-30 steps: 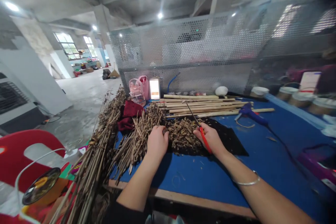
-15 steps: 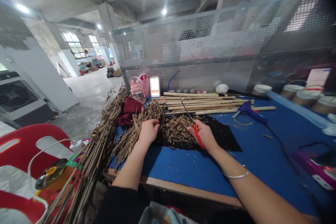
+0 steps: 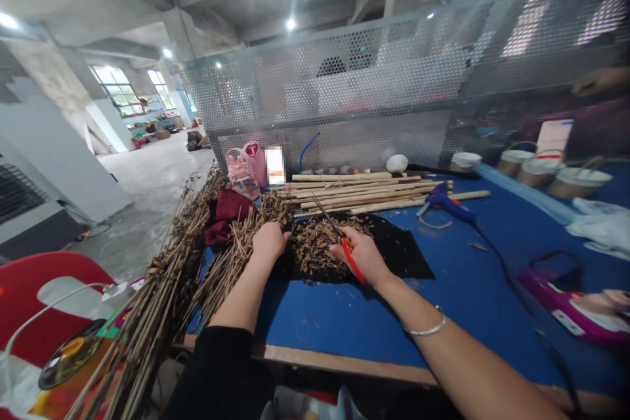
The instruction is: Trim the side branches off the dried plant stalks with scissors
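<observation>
My right hand is closed round the red handles of a pair of scissors, whose blades point up and away to the left. Under the scissors a heap of short dried plant cuttings lies on a black cloth. To the left, my left hand is curled over a bunch of dried stalks and seems to grip it; its fingertips are mostly hidden. A longer bundle of dried stalks leans along the left end of the blue table.
Pale sticks lie behind the heap, with a blue glue gun at their right. A perforated metal screen stands at the back. At right, another person's hand touches a purple device. A red chair stands left.
The view has turned slightly right. Another person's hand has come in at the purple device, and another arm shows at upper right. My hands keep nearly the same places over the stalks and heap.
</observation>
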A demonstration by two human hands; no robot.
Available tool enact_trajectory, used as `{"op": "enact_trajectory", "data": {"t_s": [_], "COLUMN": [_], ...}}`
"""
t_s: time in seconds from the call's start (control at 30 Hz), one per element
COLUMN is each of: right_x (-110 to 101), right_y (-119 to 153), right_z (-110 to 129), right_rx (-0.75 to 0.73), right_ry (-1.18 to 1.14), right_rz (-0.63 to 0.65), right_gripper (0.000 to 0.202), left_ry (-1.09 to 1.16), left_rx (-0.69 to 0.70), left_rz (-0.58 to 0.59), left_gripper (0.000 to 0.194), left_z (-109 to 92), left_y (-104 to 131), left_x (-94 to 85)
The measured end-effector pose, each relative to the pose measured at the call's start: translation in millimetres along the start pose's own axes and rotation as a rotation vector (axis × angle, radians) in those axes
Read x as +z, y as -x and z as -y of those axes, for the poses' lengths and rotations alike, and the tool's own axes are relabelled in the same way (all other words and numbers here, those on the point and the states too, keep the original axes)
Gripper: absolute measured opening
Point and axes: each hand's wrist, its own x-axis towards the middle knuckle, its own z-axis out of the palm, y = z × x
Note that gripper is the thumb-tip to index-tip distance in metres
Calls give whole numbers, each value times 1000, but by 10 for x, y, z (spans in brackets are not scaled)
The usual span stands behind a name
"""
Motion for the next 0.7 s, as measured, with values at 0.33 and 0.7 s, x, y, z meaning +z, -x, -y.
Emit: {"op": "enact_trajectory", "data": {"t_s": [0.33, 0.7], "right_x": [-37, -2], "right_y": [-19, -17], "right_z": [33, -3], "right_rx": [29, 65], "right_ry": [-51, 49], "right_rz": [15, -5], "right_gripper": [31, 31], "left_ry": [-8, 999], "left_rx": [-10, 31], "left_rz": [-1, -206], "left_gripper": [25, 36], "left_z": [-33, -13], "left_y": [-19, 12], "left_x": [92, 147]}}
